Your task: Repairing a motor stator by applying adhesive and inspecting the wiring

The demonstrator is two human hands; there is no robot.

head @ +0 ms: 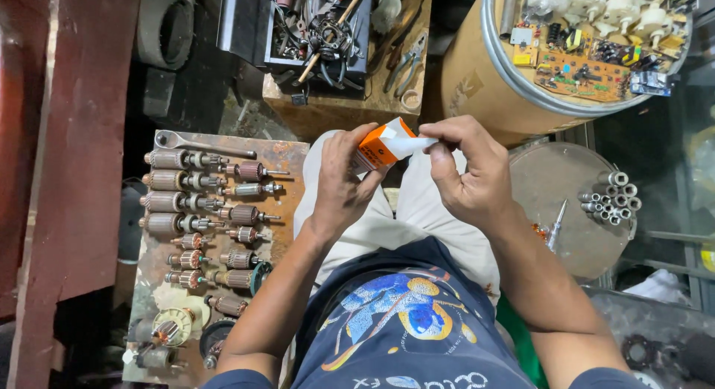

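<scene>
The left hand [344, 182] is wrapped around a small orange and white carton [381, 144], while the right hand [468, 169] pinches the carton's white end flap between thumb and fingers, the box raised above the person's lap and pale trousers [406, 210]. To the left a rusty board [290, 165] carries rows of motor armatures [179, 203] and a wrench [201, 144]; to the right lie a round metal lid [551, 188] with a bundle of short metal tubes [612, 197], and a cardboard drum [477, 76] topped with circuit boards [581, 72].
</scene>
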